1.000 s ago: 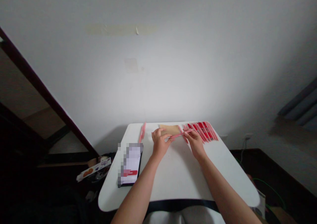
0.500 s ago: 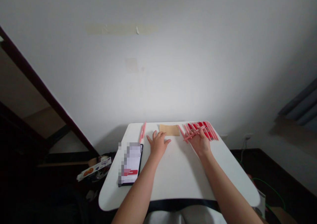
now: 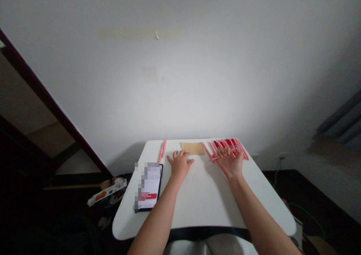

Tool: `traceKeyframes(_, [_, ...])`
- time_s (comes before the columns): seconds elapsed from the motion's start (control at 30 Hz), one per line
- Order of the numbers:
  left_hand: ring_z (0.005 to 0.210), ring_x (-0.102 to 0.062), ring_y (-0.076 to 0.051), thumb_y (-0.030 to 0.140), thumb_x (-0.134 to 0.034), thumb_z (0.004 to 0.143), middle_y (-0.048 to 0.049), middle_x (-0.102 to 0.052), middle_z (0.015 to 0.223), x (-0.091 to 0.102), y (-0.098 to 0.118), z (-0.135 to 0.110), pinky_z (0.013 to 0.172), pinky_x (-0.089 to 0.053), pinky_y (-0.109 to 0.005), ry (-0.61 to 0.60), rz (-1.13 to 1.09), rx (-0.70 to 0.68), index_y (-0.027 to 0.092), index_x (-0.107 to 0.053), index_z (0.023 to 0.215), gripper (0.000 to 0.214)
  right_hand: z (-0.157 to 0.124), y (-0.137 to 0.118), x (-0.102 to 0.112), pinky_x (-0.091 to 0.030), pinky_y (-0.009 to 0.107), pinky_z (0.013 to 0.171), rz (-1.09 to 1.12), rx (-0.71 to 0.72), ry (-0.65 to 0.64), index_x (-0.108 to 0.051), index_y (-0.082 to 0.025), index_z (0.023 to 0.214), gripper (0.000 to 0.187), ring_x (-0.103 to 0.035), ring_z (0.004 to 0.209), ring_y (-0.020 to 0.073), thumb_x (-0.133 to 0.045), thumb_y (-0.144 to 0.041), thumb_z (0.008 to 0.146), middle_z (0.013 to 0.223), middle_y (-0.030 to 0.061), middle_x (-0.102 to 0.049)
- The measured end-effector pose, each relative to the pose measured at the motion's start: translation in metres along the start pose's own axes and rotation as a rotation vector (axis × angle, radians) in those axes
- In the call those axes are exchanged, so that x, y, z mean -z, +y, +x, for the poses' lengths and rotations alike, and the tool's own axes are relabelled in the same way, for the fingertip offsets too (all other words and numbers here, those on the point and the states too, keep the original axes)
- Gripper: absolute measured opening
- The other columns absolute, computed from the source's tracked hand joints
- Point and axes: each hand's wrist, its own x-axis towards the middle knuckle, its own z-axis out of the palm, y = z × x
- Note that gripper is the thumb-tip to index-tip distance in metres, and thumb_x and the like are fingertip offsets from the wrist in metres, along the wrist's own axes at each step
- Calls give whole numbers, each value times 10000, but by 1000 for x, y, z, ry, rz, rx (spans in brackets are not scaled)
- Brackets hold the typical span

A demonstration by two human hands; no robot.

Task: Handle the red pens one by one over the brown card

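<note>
Splayed right hand (image 3: 230, 161) touches red pens (image 3: 241, 150)

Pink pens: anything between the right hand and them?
Nothing visible. The right hand rests open on the pink pens at the far edge of the table; the left hand lies flat, apart from them.

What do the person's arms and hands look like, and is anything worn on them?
No sleeve shows on the left forearm or the right forearm up to the picture's bottom edge. The left hand and the right hand wear no gloves, and no watch or bracelet shows at either wrist. Whether there are rings is too small to tell.
</note>
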Motion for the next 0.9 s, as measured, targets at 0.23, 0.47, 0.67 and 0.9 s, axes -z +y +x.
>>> traceKeyframes(0.23, [1218, -416, -342, 389, -655, 794, -58, -621, 1232, 3, 2, 0, 1010, -187, -766, -5, 2, 11, 358, -651, 1120, 328, 0, 3, -2, -413, 338, 627, 19, -36, 14, -362, -237, 591, 511, -331, 545, 142, -305, -680, 839, 574, -40, -316])
traceKeyframes(0.47, [1223, -423, -351, 385, -654, 798, -51, -624, 1241, 2, 1, 0, 1002, -190, -776, -10, -3, 13, 354, -646, 1124, 328, 2, 3, 1, -411, 319, 589, 20, -23, -42, -349, -230, 576, 462, -314, 536, 133, -338, -611, 837, 563, -46, -299])
traceKeyframes(0.67, [1221, -418, -343, 399, -651, 797, -59, -616, 1242, 1, 1, 0, 1008, -184, -775, -5, 1, 16, 361, -647, 1129, 334, 3, 6, 1, -429, 322, 586, 13, -22, -34, -351, -228, 600, 497, -335, 537, 125, -311, -653, 855, 580, -47, -320])
traceKeyframes(0.9, [1235, -399, -344, 401, -638, 810, -43, -606, 1272, 4, 2, 0, 1012, -175, -776, -36, 13, 28, 357, -636, 1142, 335, 2, 6, 0, -426, 319, 586, 140, -91, -22, -358, -229, 613, 469, -355, 532, 126, -366, -634, 849, 579, -49, -336])
